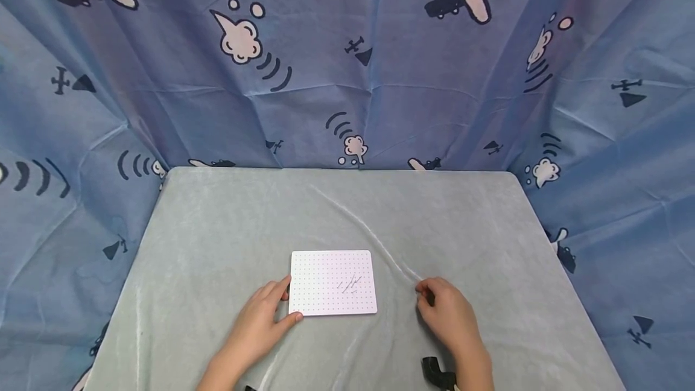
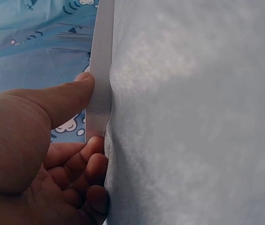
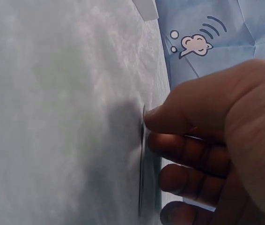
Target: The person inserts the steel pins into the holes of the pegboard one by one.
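A white rectangular board (image 1: 326, 285) covered in rows of small dots lies flat on the table. Several thin dark strokes or slivers show on its right half; which they are is too small to tell. At the board's lower left corner, my left hand (image 1: 262, 321) holds it, thumb at the bottom edge and fingers at the left side. To the right of the board, apart from it, is my right hand (image 1: 449, 315), low over the cloth. In the right wrist view its thumb and forefinger pinch a thin, dark-edged sliver (image 3: 142, 178); its kind is unclear.
A pale grey-green cloth (image 1: 228, 222) with a few creases covers the table. Blue curtain (image 1: 304, 119) printed with planes and clouds hangs behind and on both sides. A black elbow-shaped part (image 1: 434, 373) sits beside the right wrist.
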Motion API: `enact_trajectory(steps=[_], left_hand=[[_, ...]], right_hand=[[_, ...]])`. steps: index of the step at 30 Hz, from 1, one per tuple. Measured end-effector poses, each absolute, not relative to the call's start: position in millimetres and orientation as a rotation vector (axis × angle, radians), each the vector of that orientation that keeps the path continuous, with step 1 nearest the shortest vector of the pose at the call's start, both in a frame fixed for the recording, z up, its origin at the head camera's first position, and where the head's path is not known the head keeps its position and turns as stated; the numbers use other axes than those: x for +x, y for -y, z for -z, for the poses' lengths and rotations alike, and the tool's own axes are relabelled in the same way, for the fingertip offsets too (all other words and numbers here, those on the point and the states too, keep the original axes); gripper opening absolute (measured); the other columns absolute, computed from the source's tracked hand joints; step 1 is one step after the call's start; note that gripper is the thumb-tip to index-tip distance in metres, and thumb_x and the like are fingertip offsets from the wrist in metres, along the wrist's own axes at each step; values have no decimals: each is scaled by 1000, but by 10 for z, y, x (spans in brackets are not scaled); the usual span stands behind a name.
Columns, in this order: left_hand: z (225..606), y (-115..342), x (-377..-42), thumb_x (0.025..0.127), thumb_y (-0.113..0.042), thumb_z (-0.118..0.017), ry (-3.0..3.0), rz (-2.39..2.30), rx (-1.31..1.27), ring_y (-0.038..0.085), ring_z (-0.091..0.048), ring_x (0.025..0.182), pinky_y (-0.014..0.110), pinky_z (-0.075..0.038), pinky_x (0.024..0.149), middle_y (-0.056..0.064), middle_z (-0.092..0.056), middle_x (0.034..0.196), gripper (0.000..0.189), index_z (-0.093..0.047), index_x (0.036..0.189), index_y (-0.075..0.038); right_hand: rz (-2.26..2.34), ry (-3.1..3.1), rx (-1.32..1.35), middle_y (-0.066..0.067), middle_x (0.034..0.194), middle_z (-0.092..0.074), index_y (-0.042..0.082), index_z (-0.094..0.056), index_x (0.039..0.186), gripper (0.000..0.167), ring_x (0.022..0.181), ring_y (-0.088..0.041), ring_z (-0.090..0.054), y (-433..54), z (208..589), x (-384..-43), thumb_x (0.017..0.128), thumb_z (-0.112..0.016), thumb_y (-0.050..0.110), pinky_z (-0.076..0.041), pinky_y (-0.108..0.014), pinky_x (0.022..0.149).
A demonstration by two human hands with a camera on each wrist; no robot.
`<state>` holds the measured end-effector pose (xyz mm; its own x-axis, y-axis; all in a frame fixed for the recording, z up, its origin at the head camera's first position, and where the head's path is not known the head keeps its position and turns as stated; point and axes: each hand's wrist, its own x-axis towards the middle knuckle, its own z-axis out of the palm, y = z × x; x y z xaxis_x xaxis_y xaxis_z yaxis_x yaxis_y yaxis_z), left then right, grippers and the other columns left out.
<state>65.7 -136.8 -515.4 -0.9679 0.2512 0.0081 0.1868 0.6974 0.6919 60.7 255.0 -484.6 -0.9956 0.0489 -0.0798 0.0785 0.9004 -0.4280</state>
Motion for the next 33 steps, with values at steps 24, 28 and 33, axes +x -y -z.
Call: enact_trajectory(steps=[24,28,33], left_hand=[[5153,1373,654,86,-25,-97,-2804,-1128,353,5,-52,90,30,-49,83,-16,-59,106,79,-61,152,0],[5148,1372,654,86,-25,-97,-2805,-1133,356,5,-52,90,30,-49,83,-16,-59,106,78,-61,152,0],[5151,1373,657,85,-25,-97,-2816,-1136,368,4,-51,89,29,-49,82,-15,-60,105,79,-61,151,0]], right_hand=[[639,-2870,129,4,85,-66,8,-77,96,6,75,-13,-58,-2545,4765,581,96,-81,12,-52,-41,70],[649,-2879,103,4,86,-67,8,-78,98,4,75,-12,-58,-2556,4765,595,95,-80,10,-53,-40,70],[653,-2880,88,4,88,-69,11,-79,100,5,77,-12,-59,-2574,4751,602,96,-79,8,-53,-41,72]])
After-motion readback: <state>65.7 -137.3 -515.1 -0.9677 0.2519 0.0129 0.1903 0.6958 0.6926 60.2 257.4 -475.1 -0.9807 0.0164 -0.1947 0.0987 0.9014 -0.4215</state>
